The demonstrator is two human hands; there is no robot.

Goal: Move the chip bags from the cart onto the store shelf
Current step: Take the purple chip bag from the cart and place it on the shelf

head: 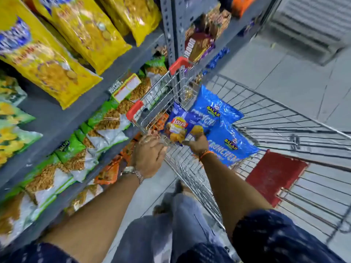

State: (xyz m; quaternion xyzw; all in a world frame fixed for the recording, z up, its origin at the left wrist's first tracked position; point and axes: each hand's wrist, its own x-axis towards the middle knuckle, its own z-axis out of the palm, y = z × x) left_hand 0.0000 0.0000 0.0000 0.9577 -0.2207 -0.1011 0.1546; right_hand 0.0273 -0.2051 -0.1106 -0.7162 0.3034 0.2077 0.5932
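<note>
Below the forearms, the right hand [197, 144] fingers pinch the light, crushable Lay's bag [179, 126] by its lower edge, mid-frame inside the cart [266, 118], while the left hand [150, 158] fingers curl on its rim.

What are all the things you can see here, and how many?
Lay's bag: one, dark blue, at the cart's near corner, held.
Balaji bags: two, bright blue, inside the cart.
Cart: one, silver wire with red corners, right of the shelves.
Red flap: one, in the cart.
Yellow bags: several, top shelf.
Green-and-white bags: many, lower shelves.
Hands: left hand on the cart rim; right hand gripping the Lay's bag.
</note>
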